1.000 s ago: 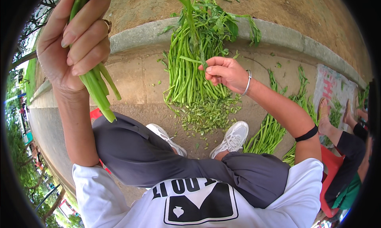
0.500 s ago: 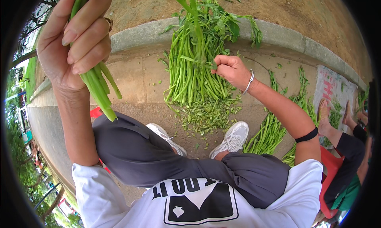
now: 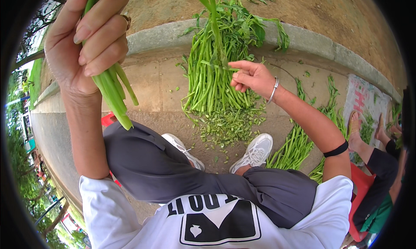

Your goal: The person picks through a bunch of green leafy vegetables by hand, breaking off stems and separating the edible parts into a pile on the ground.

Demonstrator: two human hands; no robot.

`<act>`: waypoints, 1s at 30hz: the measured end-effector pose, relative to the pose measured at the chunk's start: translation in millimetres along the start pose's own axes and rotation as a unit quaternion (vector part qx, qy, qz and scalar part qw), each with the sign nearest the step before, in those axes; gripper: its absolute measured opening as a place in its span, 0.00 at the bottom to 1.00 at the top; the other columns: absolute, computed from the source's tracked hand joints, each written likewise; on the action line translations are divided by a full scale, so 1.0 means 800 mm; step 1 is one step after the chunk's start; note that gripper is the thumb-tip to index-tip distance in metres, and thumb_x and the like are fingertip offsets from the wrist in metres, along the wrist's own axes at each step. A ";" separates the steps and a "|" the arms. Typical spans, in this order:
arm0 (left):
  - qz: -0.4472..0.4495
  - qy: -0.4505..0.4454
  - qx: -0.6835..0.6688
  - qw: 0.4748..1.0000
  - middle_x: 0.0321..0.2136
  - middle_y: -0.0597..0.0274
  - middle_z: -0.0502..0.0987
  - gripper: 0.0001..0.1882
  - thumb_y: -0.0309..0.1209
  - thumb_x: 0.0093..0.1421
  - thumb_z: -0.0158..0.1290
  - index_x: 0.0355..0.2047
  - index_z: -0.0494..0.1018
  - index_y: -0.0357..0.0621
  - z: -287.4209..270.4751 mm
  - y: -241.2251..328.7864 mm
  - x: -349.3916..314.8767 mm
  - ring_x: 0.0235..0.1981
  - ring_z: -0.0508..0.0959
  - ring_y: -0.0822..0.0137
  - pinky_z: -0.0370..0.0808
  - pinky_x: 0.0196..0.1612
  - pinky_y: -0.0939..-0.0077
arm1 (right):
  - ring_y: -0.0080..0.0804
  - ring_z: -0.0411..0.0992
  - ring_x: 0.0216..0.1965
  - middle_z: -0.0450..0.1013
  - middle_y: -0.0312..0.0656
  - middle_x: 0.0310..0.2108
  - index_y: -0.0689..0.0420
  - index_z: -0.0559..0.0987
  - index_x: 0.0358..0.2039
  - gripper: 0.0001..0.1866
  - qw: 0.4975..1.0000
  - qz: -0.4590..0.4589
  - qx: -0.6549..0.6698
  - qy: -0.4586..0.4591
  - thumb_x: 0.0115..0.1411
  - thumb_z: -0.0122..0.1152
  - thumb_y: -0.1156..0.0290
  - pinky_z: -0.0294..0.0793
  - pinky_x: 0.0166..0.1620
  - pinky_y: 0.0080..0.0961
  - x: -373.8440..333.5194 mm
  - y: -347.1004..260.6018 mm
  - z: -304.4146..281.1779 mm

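Raised at the upper left, my left hand (image 3: 89, 40) is closed around a bunch of green water spinach stems (image 3: 110, 90), cut ends hanging down. The bunch's upper part lies beyond the picture's edge. My right hand (image 3: 253, 79), a silver bangle at its wrist, hovers over a large pile of water spinach (image 3: 208, 84). Its index finger is stretched out, with the thumb apart below it and the other fingers bent. Close to that fingertip hangs the lower end of a blurred green stem (image 3: 213, 21); whether they touch I cannot tell.
Short chopped stem pieces (image 3: 225, 127) litter the paving before my white shoes (image 3: 255, 151). More water spinach (image 3: 294, 147) lies at the right, near a printed sheet (image 3: 366, 97). Another person's bare foot (image 3: 354, 129) and a red stool (image 3: 362, 188) are beside it. A concrete kerb (image 3: 160, 38) runs behind.
My right hand has shifted slightly left; its index finger has straightened away from the thumb out of a pinch. My left hand, still holding the bunch, has moved slightly right.
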State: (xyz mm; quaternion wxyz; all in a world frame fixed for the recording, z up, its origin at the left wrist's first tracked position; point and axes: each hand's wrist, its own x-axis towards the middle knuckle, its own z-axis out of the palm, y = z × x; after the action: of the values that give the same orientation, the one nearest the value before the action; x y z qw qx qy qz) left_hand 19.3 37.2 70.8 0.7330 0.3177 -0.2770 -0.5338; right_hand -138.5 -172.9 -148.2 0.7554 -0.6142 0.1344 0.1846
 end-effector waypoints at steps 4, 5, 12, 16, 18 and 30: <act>-0.010 0.008 0.009 1.000 0.14 0.66 0.57 0.10 0.32 0.65 0.29 0.40 0.54 0.37 0.001 0.001 0.001 0.07 0.53 0.77 0.55 0.06 0.86 | 0.20 0.73 0.26 0.75 0.44 0.30 0.65 0.68 0.47 0.19 0.994 0.082 -0.057 -0.043 0.55 0.54 0.73 0.72 0.27 0.14 -0.003 0.017 0.002; -0.015 0.014 0.013 1.000 0.14 0.66 0.57 0.11 0.33 0.65 0.29 0.40 0.54 0.37 0.001 0.001 0.002 0.07 0.54 0.77 0.55 0.06 0.86 | 0.23 0.73 0.26 0.75 0.45 0.30 0.67 0.69 0.45 0.19 0.990 0.100 -0.066 -0.076 0.53 0.56 0.76 0.73 0.27 0.16 -0.006 0.021 0.005; -0.038 0.140 -0.104 0.984 0.14 0.72 0.57 0.15 0.37 0.64 0.35 0.38 0.67 0.40 -0.025 -0.040 0.006 0.08 0.51 0.79 0.49 0.08 0.86 | 0.32 0.74 0.32 0.75 0.41 0.31 0.55 0.74 0.43 0.19 0.908 -0.128 -0.321 -0.238 0.48 0.61 0.69 0.72 0.39 0.27 -0.037 0.051 0.049; -0.035 0.304 -0.066 0.950 0.14 0.72 0.56 0.13 0.35 0.64 0.36 0.40 0.65 0.38 -0.014 -0.055 0.017 0.09 0.51 0.80 0.50 0.09 0.87 | 0.23 0.73 0.27 0.74 0.37 0.27 0.56 0.75 0.42 0.14 0.942 -0.101 -0.272 -0.168 0.53 0.57 0.70 0.72 0.28 0.20 -0.036 0.020 0.060; -0.022 0.289 -0.034 0.956 0.16 0.71 0.57 0.12 0.33 0.64 0.36 0.40 0.62 0.37 -0.021 -0.063 0.015 0.11 0.53 0.79 0.55 0.11 0.87 | 0.20 0.72 0.25 0.73 0.37 0.26 0.58 0.75 0.40 0.12 0.981 0.010 -0.133 -0.140 0.55 0.55 0.70 0.70 0.24 0.15 -0.038 -0.023 0.068; -0.059 0.372 0.068 0.924 0.17 0.71 0.63 0.11 0.36 0.61 0.42 0.37 0.64 0.41 0.001 -0.105 0.035 0.14 0.62 0.80 0.62 0.15 0.85 | 0.14 0.66 0.17 0.73 0.36 0.22 0.62 0.74 0.33 0.13 0.992 -0.089 0.003 -0.093 0.57 0.55 0.64 0.65 0.19 0.11 -0.055 -0.113 0.088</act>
State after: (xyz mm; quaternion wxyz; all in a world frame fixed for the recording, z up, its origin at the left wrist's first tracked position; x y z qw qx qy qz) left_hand -24.9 -8.6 9.2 0.7271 0.5581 -0.0010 -0.3998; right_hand -139.6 -125.5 -35.1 0.7798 -0.6017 0.0089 0.1726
